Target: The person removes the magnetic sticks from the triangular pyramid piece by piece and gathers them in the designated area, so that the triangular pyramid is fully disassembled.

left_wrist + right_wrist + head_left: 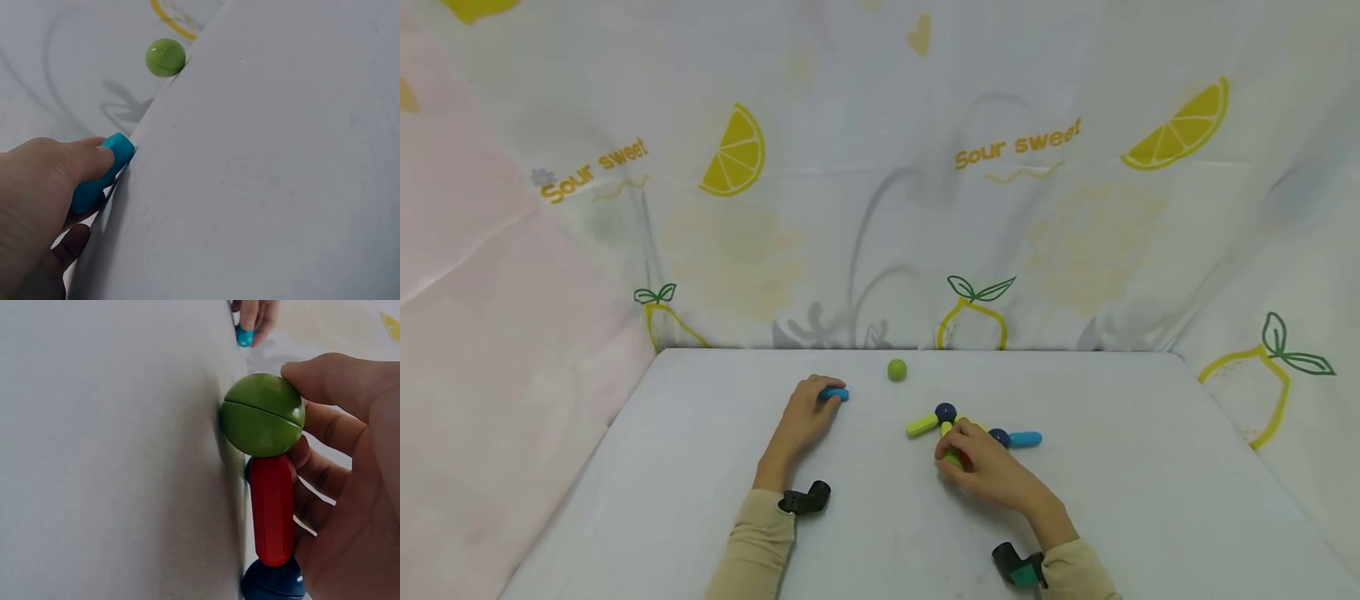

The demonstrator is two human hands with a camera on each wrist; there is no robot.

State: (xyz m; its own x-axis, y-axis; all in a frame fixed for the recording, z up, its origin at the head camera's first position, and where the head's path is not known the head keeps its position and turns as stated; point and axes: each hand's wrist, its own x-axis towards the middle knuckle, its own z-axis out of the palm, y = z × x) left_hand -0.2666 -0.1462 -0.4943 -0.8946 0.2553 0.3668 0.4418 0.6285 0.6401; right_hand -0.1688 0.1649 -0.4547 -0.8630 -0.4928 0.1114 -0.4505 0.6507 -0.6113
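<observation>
Beige sleeves (752, 542) show at the near edge, each wrist wearing a black camera (1018, 568). Beyond them on the right, the right hand (996, 475) pinches the near green ball (262, 415) between thumb and fingers, its grip narrowed to the ball's width. Below that ball, in the right wrist view, a red rod (273, 509) runs to a dark ball (274, 584). To the right of the hand, on the tabletop (865, 525), the right dark ball (998, 436) touches the right blue rod (1027, 439). A little farther and left, the left dark ball (945, 412) has yellow rods (921, 427) around it, partly covered by the hand. Over on the left, the left hand (803, 418) holds the left blue rod (841, 393), its grip narrow, one end jutting rightward. Farther still, between the hands and apart from both, sits the far green ball (897, 370). Behind the tabletop hangs a lemon-printed cloth (850, 208).
</observation>
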